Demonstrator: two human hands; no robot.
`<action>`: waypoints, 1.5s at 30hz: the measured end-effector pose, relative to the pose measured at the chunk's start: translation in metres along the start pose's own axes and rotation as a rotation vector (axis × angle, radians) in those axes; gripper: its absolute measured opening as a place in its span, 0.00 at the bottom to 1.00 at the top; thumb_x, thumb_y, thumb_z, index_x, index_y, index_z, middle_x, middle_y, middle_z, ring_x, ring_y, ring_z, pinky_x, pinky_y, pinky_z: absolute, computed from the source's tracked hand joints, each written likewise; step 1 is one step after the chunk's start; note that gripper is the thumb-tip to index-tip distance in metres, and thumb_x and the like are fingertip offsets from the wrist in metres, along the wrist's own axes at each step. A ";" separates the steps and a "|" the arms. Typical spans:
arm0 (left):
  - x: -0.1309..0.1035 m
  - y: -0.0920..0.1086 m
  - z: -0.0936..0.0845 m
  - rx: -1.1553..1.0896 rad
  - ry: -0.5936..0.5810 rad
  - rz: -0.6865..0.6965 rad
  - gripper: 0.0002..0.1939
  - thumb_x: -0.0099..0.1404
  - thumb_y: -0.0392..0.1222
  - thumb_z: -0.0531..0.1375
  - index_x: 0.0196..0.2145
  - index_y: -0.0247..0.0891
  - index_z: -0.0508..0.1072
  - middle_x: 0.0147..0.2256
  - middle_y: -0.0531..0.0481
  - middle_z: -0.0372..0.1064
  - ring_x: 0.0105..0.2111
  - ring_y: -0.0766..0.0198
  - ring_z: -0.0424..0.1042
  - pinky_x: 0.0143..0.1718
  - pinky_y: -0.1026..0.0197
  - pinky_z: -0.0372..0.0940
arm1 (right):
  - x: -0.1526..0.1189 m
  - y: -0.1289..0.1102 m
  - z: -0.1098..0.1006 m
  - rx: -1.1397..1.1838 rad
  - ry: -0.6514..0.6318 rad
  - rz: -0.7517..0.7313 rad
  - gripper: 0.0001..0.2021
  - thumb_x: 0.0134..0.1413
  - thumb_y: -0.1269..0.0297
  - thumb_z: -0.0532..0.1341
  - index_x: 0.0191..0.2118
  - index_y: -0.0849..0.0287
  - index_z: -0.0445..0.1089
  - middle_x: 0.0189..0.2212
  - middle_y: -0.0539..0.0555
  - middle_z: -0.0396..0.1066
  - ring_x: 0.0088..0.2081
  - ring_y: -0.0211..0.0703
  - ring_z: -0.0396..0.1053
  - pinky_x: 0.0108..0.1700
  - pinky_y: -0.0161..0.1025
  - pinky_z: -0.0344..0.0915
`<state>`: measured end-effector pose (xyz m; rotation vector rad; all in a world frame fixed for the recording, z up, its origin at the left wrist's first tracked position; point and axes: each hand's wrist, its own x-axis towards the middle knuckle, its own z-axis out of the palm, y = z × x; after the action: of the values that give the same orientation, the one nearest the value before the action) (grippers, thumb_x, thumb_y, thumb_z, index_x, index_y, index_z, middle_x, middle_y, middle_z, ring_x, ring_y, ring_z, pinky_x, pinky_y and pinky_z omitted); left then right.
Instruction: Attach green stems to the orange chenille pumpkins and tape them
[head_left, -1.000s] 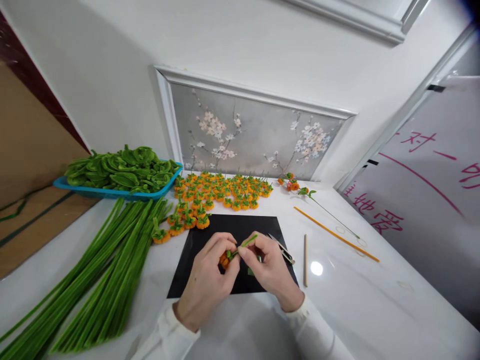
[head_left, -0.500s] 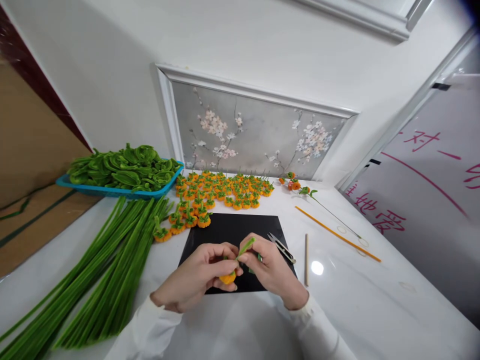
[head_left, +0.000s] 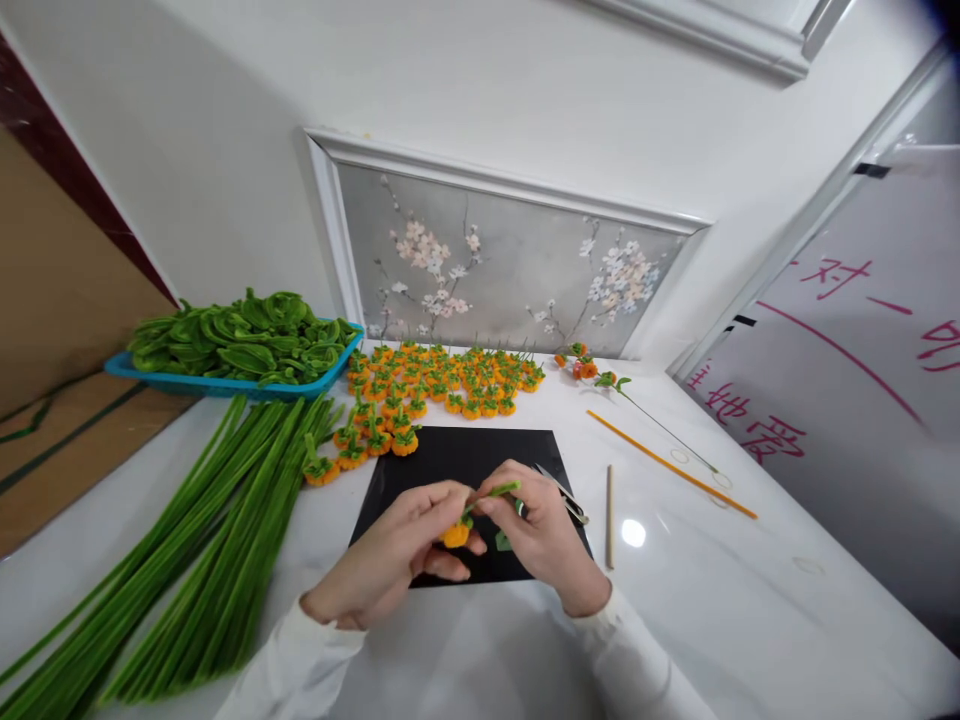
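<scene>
Over a black mat [head_left: 405,465], my left hand [head_left: 405,540] grips a small orange pipe-cleaner pumpkin [head_left: 455,536] with green at its top. My right hand [head_left: 551,535] is closed beside it, pinching a short green pipe cleaner [head_left: 508,488] that comes off the pumpkin's top. The fingertips of both hands nearly meet there, hiding part of the join. Thread snips [head_left: 574,505] lie on the mat's right edge, partly behind my right hand. A small green piece [head_left: 503,541] shows on the mat below the fingers.
Rows of finished orange pumpkins [head_left: 450,380] stand behind the mat. To the left are long green pipe cleaners [head_left: 217,540] and a blue tray [head_left: 202,385] heaped with green leaves. A wooden stick [head_left: 610,515], an orange pipe cleaner [head_left: 667,462] and a flower stem [head_left: 667,430] lie right.
The green pipe cleaner has swung from slanting upward to nearly level, pointing right. My left thumb and fingers have shifted up toward its base, and more of the pumpkin's green top shows.
</scene>
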<state>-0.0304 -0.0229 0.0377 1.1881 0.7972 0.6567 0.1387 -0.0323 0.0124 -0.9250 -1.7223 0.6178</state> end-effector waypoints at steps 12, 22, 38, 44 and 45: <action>0.007 -0.017 0.012 0.923 0.470 0.707 0.07 0.61 0.30 0.52 0.33 0.39 0.65 0.40 0.46 0.65 0.41 0.60 0.69 0.43 0.58 0.65 | -0.004 0.005 0.008 -0.072 0.080 0.083 0.07 0.58 0.69 0.57 0.30 0.59 0.70 0.26 0.50 0.66 0.26 0.37 0.63 0.27 0.34 0.59; 0.008 -0.015 0.001 0.506 0.316 0.360 0.04 0.58 0.37 0.60 0.26 0.37 0.69 0.40 0.49 0.64 0.34 0.64 0.69 0.33 0.62 0.69 | -0.001 0.003 0.000 -0.057 -0.038 0.030 0.06 0.58 0.70 0.59 0.30 0.59 0.71 0.28 0.51 0.69 0.30 0.38 0.67 0.33 0.35 0.63; -0.001 -0.006 0.002 0.046 -0.016 0.091 0.12 0.61 0.41 0.59 0.44 0.41 0.67 0.40 0.49 0.64 0.40 0.62 0.67 0.40 0.57 0.69 | -0.003 -0.003 -0.005 -0.005 -0.022 0.026 0.09 0.57 0.71 0.58 0.25 0.60 0.68 0.24 0.49 0.66 0.27 0.37 0.64 0.31 0.35 0.59; 0.007 -0.016 0.009 0.785 0.284 0.553 0.15 0.59 0.30 0.56 0.43 0.41 0.64 0.50 0.44 0.61 0.51 0.55 0.63 0.52 0.52 0.62 | -0.004 0.006 0.002 -0.086 0.085 0.093 0.09 0.56 0.70 0.57 0.24 0.60 0.64 0.22 0.47 0.59 0.24 0.34 0.56 0.26 0.34 0.53; 0.007 -0.018 0.009 0.839 0.316 0.589 0.14 0.59 0.29 0.55 0.42 0.41 0.64 0.50 0.44 0.60 0.52 0.55 0.63 0.51 0.52 0.62 | -0.004 0.007 0.002 -0.090 0.096 0.098 0.10 0.56 0.69 0.57 0.24 0.60 0.63 0.22 0.46 0.57 0.23 0.34 0.55 0.26 0.34 0.52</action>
<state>-0.0181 -0.0268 0.0200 2.1654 1.0387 1.0569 0.1391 -0.0318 0.0044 -1.0905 -1.6374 0.5541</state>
